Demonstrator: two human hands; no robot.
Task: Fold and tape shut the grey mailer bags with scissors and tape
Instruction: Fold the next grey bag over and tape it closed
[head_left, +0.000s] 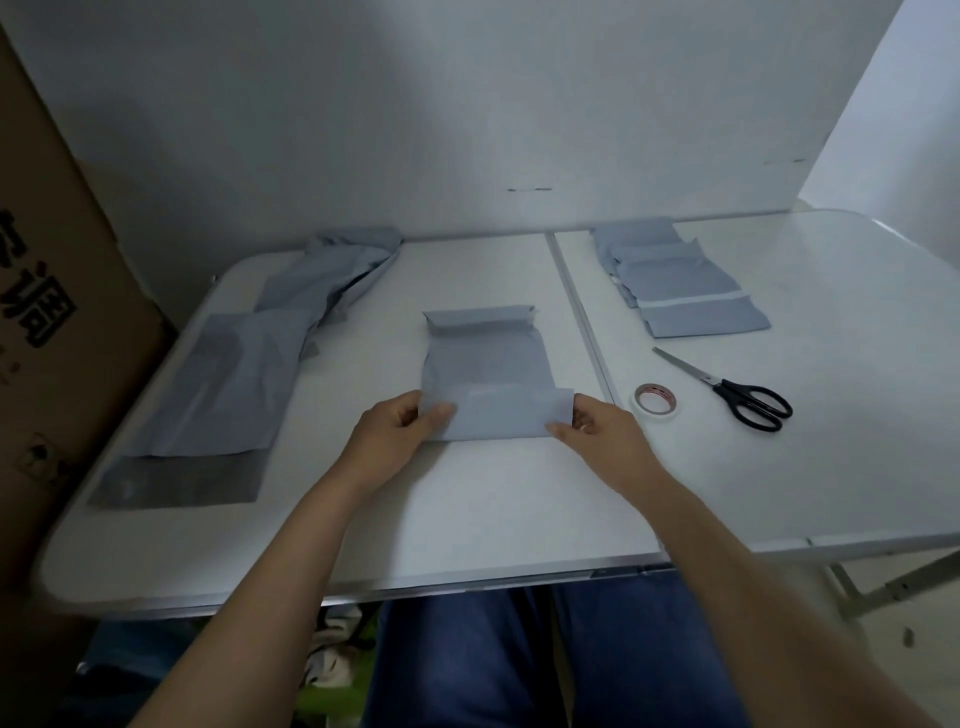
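Fingers of both hands, left (397, 434) and right (597, 428), pinch the near folded flap of a thin, limp, probably slippery mailer bag (488, 364) mid-table, best held at its corners.

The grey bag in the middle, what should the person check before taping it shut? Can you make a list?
1. Grey plastic mailer bag folded at its near edge: ok.
2. Left hand and right hand pinching the fold's corners: ok.
3. White roll of tape close to the right hand: ok.
4. Black-handled scissors lying beside the tape: ok.
5. Tape piece already cut: not ok.
6. Fold lying flat: cannot tell.
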